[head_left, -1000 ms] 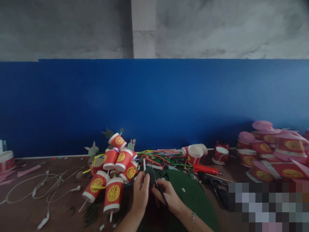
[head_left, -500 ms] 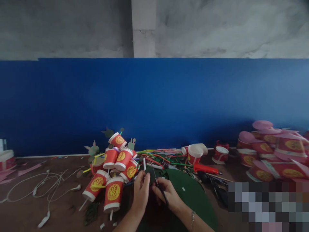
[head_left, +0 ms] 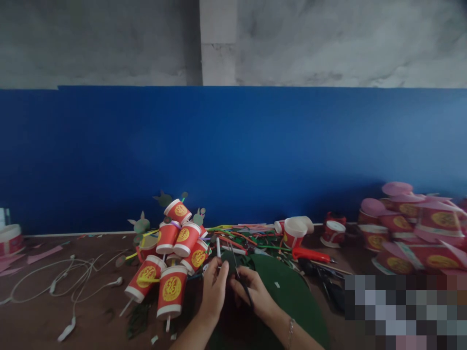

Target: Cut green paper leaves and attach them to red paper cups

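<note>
Just left of both hands, pinched on dark green felt, red cups crowd close.

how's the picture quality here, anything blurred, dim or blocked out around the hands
Head view: light is dim and flat, with no glare; the left hand and right hand look soft, and the dark piece they pinch blends into the green sheet; a pixelated block hides the lower right corner; the red cups read clearly.
</note>
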A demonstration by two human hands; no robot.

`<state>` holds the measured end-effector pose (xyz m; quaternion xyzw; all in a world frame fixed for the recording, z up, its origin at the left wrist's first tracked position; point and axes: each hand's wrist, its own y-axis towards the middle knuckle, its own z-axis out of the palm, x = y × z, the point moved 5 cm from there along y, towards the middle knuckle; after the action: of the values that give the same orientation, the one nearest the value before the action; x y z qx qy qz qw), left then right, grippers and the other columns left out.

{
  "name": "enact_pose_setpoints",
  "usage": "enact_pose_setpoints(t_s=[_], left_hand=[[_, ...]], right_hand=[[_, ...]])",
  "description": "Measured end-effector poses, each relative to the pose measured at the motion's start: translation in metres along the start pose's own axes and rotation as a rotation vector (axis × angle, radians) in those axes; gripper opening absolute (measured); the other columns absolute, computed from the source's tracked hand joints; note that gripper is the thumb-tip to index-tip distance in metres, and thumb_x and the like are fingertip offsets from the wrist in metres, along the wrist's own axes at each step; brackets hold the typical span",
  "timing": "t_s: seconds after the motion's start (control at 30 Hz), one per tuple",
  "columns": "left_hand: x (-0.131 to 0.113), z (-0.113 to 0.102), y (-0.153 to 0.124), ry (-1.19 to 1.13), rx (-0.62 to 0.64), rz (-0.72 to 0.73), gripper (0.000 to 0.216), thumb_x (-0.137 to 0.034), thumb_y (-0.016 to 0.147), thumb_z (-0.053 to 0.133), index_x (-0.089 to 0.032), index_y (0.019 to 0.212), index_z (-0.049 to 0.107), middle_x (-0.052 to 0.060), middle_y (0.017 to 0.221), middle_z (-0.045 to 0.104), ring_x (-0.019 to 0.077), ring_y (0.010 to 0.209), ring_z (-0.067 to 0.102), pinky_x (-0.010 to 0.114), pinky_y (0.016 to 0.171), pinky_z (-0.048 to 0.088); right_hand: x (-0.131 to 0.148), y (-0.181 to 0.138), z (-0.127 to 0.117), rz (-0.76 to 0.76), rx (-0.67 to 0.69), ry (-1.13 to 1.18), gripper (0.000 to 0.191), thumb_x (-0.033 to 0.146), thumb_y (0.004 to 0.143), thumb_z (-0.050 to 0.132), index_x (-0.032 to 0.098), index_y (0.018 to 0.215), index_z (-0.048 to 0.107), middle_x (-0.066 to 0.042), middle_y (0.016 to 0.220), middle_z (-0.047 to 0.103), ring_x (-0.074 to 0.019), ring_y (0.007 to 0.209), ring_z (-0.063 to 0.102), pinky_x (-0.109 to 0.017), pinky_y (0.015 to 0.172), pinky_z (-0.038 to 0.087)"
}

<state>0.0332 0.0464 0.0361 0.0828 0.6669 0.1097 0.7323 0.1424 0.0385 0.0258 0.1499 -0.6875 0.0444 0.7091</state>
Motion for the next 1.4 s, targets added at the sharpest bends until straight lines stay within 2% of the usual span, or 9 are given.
enact_pose_setpoints(t_s=[0.23, 0.4, 0.8, 1.03, 1.4], left_hand=[[-0.0028, -0.0009, 0.0002, 0.006, -0.014, 0.008, 0.026, -0.040, 0.079, 0.055, -0.017, 0.067, 0.053, -0.001, 0.065, 0.054, 0.0146, 0.066, 0.050, 0.024, 0.064, 0.041], [0.0003, -0.0016, 0.0009, 0.011, -0.011, 0.007, 0.025, -0.040, 0.080, 0.053, -0.017, 0.071, 0.053, 0.000, 0.068, 0.055, 0.0151, 0.068, 0.051, 0.024, 0.065, 0.041], [-0.0033, -0.0034, -0.0003, 0.061, -0.074, 0.015, 0.030, -0.046, 0.080, 0.051, -0.019, 0.067, 0.047, -0.003, 0.064, 0.048, 0.0139, 0.064, 0.047, 0.023, 0.061, 0.040], [-0.0051, -0.0032, -0.0002, 0.117, -0.068, 0.043, 0.027, -0.043, 0.080, 0.052, -0.019, 0.068, 0.047, -0.002, 0.066, 0.047, 0.0150, 0.067, 0.046, 0.025, 0.064, 0.040], [-0.0059, -0.0045, 0.0008, 0.092, -0.086, 0.033, 0.034, -0.049, 0.079, 0.051, -0.019, 0.064, 0.047, -0.004, 0.060, 0.045, 0.0138, 0.061, 0.045, 0.023, 0.059, 0.038]], right_hand=[[0.0039, -0.0013, 0.0002, -0.014, -0.006, -0.008, 0.038, 0.049, 0.065, 0.069, 0.016, 0.068, 0.049, 0.007, 0.052, 0.045, -0.0052, 0.036, 0.042, -0.017, 0.034, 0.037], [0.0022, -0.0006, -0.0002, 0.044, -0.021, -0.032, 0.039, 0.050, 0.064, 0.069, 0.016, 0.067, 0.050, 0.008, 0.046, 0.044, -0.0050, 0.033, 0.040, -0.017, 0.033, 0.036], [0.0032, -0.0008, 0.0004, 0.109, -0.048, -0.038, 0.041, 0.052, 0.060, 0.071, 0.017, 0.067, 0.049, 0.009, 0.042, 0.044, -0.0054, 0.032, 0.039, -0.017, 0.031, 0.033], [0.0063, -0.0003, 0.0004, 0.052, -0.018, -0.025, 0.040, 0.051, 0.061, 0.071, 0.017, 0.066, 0.051, 0.008, 0.045, 0.046, -0.0067, 0.036, 0.043, -0.018, 0.036, 0.036], [0.0042, 0.0007, -0.0009, 0.096, -0.052, -0.033, 0.040, 0.051, 0.060, 0.072, 0.016, 0.064, 0.050, 0.009, 0.041, 0.044, -0.0051, 0.031, 0.039, -0.017, 0.031, 0.034]])
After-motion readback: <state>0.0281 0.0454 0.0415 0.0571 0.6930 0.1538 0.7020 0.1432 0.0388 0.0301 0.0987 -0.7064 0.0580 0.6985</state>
